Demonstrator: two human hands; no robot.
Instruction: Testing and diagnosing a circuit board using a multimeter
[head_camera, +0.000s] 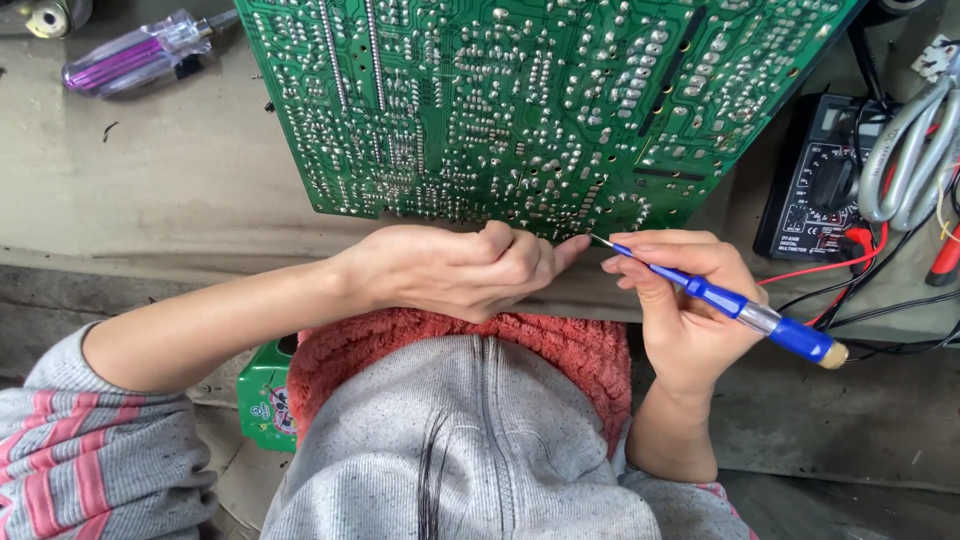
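in the head view, a large green circuit board (520, 100) is seen solder side up, tilted over a worn grey workbench (150, 180). its near edge is gripped by the left hand (450, 270), the fingers curled closed around that edge, the thumb pointing right. a slim blue-handled screwdriver (730, 305) is pinched pen-fashion in the right hand (680, 310), fingers closed tight around the shaft; its fine metal tip is placed at the board's near edge, just beside the left thumb. a black digital multimeter (820, 185) is seen on the bench to the right, with red and black leads (860, 270) trailing beside it. a purple transparent-handled screwdriver (140, 55) lies at the upper left, well apart from both hands. a small green box (265, 395) is partly hidden below the left forearm.
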